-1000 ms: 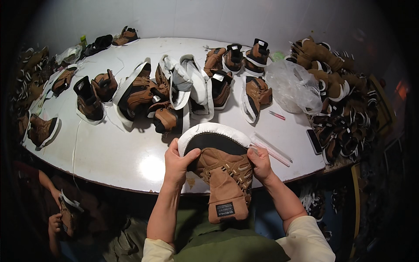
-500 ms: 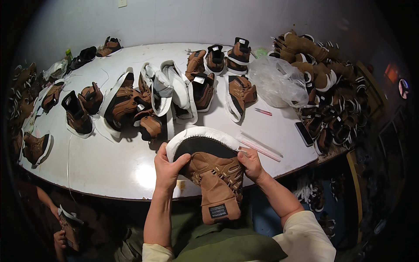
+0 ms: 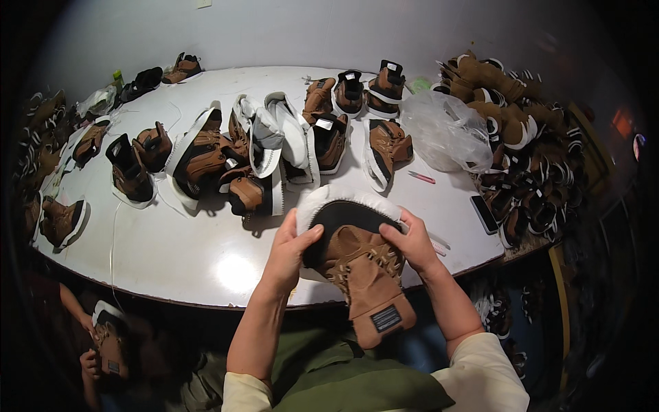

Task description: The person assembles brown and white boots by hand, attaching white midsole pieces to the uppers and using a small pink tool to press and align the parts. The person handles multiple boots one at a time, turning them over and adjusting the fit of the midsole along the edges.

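Between my two hands is a brown shoe upper (image 3: 367, 271) with a black toe band and a white lining edge curving round its far side. My left hand (image 3: 292, 250) grips its left side, thumb pressed on the black band and fingers under the white edge. On the opposite side my right hand (image 3: 413, 242) pinches the edge the same way, thumb on top. The tongue, with a dark label, hangs toward me over my green apron (image 3: 343, 378). The underside of the upper is hidden.
Brown-and-black shoes (image 3: 195, 161) and white-lined uppers (image 3: 295, 137) stand across the white table (image 3: 171, 264). A clear plastic bag (image 3: 446, 130), pink-handled tool (image 3: 421, 177) and phone (image 3: 484, 214) lie right, beside a heap of shoes (image 3: 535, 178). At lower left, another person's hands (image 3: 89, 343) hold an upper.
Both hands have shifted the upper a little right. My right thumb has moved inward onto the black band, and the upper now covers part of the pink-and-white strip on the table.
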Available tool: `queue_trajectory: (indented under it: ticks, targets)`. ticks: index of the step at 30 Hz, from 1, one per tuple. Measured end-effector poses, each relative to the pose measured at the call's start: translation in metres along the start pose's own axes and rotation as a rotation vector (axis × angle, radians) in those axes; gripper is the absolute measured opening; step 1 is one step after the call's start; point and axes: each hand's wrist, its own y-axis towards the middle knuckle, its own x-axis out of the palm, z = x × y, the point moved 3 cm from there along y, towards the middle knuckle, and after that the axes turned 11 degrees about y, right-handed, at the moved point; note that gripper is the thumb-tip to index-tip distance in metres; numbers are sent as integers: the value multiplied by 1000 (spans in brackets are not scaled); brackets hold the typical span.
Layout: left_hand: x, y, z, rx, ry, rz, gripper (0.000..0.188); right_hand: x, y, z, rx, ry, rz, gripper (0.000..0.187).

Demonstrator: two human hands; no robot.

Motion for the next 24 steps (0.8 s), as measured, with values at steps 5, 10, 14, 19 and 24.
queue_trajectory:
  ticks: [5, 10, 14, 19, 24]
  targets:
    - [-3, -4, -6, -119, -88, -121, 28, -9, 6, 8, 114, 290, 139, 27]
    - [-13, -4, -17, -223, -60, -157, 30, -29, 8, 26, 178, 482, 225, 21]
    - [4, -7, -5, -109, 146, -149, 32, -33, 9, 31, 184, 504, 248, 21]
    - [-1, -3, -15, -123, 92, -120, 37, -31, 7, 26, 204, 541, 260, 20]
    - [-7, 4, -24, -135, 65, -92, 36, -32, 12, 30, 221, 556, 278, 20]
